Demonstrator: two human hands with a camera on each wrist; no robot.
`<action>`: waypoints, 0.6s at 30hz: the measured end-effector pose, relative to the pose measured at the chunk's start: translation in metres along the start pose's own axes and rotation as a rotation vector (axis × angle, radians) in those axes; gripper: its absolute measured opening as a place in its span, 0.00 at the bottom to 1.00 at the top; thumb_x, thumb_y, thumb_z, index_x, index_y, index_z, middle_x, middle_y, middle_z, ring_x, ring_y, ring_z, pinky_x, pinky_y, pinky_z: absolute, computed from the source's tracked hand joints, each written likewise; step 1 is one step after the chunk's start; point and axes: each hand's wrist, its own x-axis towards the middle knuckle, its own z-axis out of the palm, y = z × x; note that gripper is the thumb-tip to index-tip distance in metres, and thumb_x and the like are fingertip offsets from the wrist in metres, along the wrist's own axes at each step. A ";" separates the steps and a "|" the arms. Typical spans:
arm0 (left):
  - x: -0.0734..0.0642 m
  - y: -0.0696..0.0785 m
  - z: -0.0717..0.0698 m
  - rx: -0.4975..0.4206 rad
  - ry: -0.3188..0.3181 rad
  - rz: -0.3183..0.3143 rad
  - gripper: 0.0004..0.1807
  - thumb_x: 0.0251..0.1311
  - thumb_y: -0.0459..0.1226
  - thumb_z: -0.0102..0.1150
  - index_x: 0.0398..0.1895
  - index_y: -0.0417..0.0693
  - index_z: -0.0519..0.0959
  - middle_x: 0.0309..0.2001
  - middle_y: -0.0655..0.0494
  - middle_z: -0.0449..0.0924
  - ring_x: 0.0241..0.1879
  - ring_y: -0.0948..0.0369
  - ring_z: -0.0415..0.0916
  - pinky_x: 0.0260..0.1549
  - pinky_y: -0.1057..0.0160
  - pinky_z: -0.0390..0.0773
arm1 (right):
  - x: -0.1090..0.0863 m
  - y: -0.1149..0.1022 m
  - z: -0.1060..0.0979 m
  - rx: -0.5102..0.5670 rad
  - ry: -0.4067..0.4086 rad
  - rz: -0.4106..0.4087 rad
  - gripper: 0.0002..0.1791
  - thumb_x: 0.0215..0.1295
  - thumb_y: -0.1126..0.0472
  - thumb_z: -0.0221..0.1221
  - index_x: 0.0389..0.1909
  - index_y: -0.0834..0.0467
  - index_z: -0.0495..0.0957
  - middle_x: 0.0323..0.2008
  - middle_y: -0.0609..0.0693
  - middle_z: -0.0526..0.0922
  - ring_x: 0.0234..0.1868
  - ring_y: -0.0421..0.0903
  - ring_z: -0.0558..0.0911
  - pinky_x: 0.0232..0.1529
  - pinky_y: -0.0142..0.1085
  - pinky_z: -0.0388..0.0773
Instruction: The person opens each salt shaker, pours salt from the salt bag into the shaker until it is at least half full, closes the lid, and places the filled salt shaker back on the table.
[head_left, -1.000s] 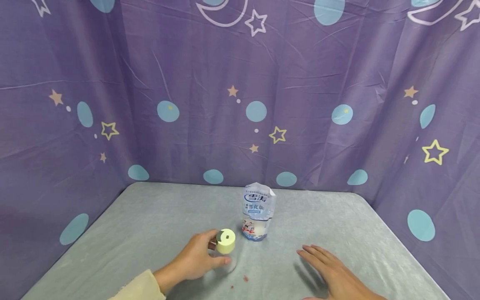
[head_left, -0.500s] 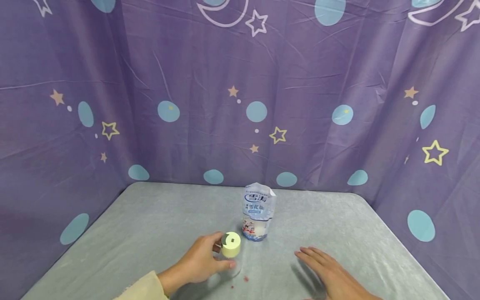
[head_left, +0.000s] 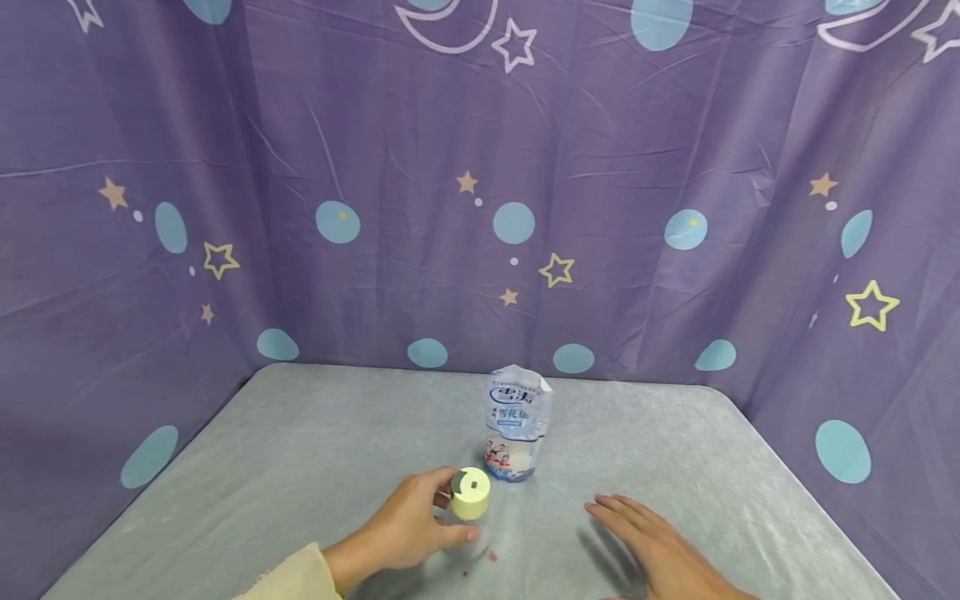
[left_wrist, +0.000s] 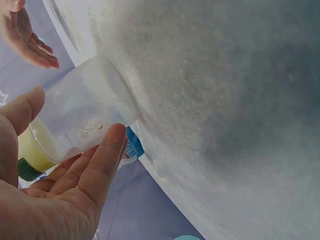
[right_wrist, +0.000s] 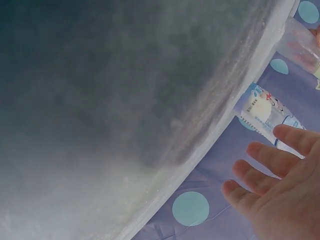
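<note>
My left hand [head_left: 408,523] holds a clear plastic seasoning jar [left_wrist: 82,107] between thumb and fingers. The jar stands upright, its pale yellow lid [head_left: 471,497] uppermost, with a dark green tab [left_wrist: 28,170] on one side. A little whitish residue shows on its wall in the left wrist view. Just behind the jar, a white and blue salt pouch [head_left: 516,425] stands upright with its top cut. My right hand [head_left: 656,542] hovers to the right over the table, fingers extended and holding nothing; the right wrist view shows the pouch beyond its fingertips.
A grey cloth-covered table [head_left: 360,425] spreads under both hands. Small red specks [head_left: 492,557] lie on it in front of the jar. Purple curtains [head_left: 420,275] with stars and blue dots enclose the back and sides.
My left hand has shifted the jar a little to the right and nearer to me. My right hand has drifted slightly left. The pouch stays put.
</note>
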 end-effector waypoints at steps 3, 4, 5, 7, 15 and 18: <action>0.000 0.001 0.001 0.006 -0.003 0.016 0.31 0.50 0.42 0.81 0.56 0.44 0.79 0.45 0.60 0.82 0.45 0.56 0.81 0.41 0.57 0.83 | 0.002 -0.001 0.001 0.004 0.011 -0.013 0.55 0.45 0.23 0.69 0.70 0.53 0.73 0.65 0.46 0.77 0.62 0.52 0.78 0.53 0.49 0.79; 0.000 0.002 0.002 0.009 -0.004 0.019 0.31 0.50 0.42 0.81 0.56 0.44 0.79 0.45 0.60 0.82 0.44 0.56 0.81 0.42 0.57 0.83 | 0.002 -0.001 0.001 0.007 0.016 -0.017 0.55 0.46 0.23 0.69 0.70 0.53 0.73 0.65 0.46 0.77 0.61 0.52 0.78 0.53 0.49 0.79; 0.001 0.002 0.002 0.009 -0.007 0.018 0.31 0.50 0.42 0.81 0.56 0.44 0.79 0.46 0.60 0.82 0.44 0.56 0.81 0.42 0.56 0.83 | 0.003 -0.001 0.001 0.007 0.018 -0.018 0.54 0.47 0.23 0.69 0.70 0.53 0.73 0.65 0.46 0.77 0.61 0.51 0.78 0.53 0.48 0.79; 0.001 0.002 0.003 0.012 -0.011 0.026 0.31 0.50 0.41 0.81 0.56 0.44 0.79 0.46 0.59 0.82 0.44 0.56 0.81 0.43 0.55 0.83 | 0.003 -0.002 0.001 0.004 0.020 -0.017 0.53 0.48 0.24 0.69 0.70 0.52 0.73 0.65 0.46 0.77 0.62 0.49 0.78 0.53 0.47 0.79; 0.002 0.003 0.006 0.008 -0.016 0.013 0.32 0.50 0.42 0.81 0.56 0.43 0.79 0.47 0.59 0.82 0.44 0.57 0.81 0.43 0.56 0.83 | 0.006 -0.005 0.001 0.031 0.006 -0.002 0.52 0.50 0.26 0.69 0.70 0.54 0.73 0.65 0.47 0.76 0.63 0.48 0.77 0.54 0.44 0.79; 0.002 0.004 0.007 0.010 -0.014 0.014 0.32 0.50 0.42 0.82 0.56 0.43 0.78 0.46 0.58 0.82 0.44 0.56 0.81 0.43 0.55 0.83 | 0.007 -0.005 0.002 0.047 0.012 -0.006 0.51 0.51 0.26 0.69 0.70 0.54 0.73 0.65 0.47 0.77 0.63 0.48 0.78 0.54 0.44 0.80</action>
